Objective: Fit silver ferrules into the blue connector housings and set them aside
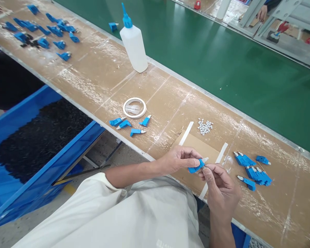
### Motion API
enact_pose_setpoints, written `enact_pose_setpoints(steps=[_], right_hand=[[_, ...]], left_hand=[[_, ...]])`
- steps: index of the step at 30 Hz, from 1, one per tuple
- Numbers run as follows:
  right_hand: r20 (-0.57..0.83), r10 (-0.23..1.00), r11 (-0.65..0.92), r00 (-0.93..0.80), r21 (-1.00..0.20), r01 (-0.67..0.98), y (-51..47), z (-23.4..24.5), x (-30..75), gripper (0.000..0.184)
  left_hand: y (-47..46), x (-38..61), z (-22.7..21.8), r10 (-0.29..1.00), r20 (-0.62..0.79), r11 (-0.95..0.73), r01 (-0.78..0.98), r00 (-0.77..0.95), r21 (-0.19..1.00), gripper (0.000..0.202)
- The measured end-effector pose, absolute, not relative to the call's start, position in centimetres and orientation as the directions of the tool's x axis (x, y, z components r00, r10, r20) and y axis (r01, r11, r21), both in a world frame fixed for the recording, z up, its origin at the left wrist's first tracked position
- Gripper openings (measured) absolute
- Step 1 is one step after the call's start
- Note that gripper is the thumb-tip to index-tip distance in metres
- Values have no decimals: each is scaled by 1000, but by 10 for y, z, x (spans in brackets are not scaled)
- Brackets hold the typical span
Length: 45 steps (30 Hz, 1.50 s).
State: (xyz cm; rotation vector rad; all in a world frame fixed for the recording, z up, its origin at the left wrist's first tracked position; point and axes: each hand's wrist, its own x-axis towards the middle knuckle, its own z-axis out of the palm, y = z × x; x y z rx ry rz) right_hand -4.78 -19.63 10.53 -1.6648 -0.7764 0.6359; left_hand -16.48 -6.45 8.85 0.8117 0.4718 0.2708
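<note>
A small blue plastic part (195, 167) with a pale tip is held between the thumb and fingers of my left hand (179, 160). Close against it, my right hand (222, 182) is pinched at the part's right end; whatever its fingertips hold is too small to name. Both hands are over a brown cardboard sheet (200, 146) fixed with white tape strips (186, 133). Beyond them lies a little pile of small silvery pieces (205, 126). To the right of my right hand rests a group of similar blue parts (258, 175).
More blue parts (134, 132) lie by a white tape roll (134, 107). A squeeze bottle (134, 46) with a blue nozzle stands near the green conveyor belt (196, 51). At lower left, a blue bin (74, 134) holds black pieces. Another person's hand (261, 13) shows across the belt.
</note>
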Motion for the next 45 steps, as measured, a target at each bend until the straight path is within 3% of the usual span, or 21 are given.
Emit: enact_pose_setpoints(steps=[10, 26, 33, 39, 45], right_hand=[[-147, 662, -139, 735, -988, -72, -195, 97, -62, 20], [-70, 663, -104, 746, -995, -1, -195, 95, -65, 17], [7, 649, -107, 760, -989, 101, -197, 95, -68, 10], [-4, 686, -55, 728, -997, 47, -198, 90, -63, 9], [37, 633, -58, 773, -994, 95, -195, 90, -69, 13]], left_hand=[[-70, -164, 87, 444, -277, 643, -87, 852, 761, 50], [-70, -163, 82, 444, -261, 655, -111, 857, 747, 44], [-71, -165, 83, 486, -221, 566, -112, 846, 817, 46], [-71, -167, 80, 485, -167, 506, -119, 858, 854, 46], [-78, -164, 78, 521, -118, 477, -174, 845, 861, 42]])
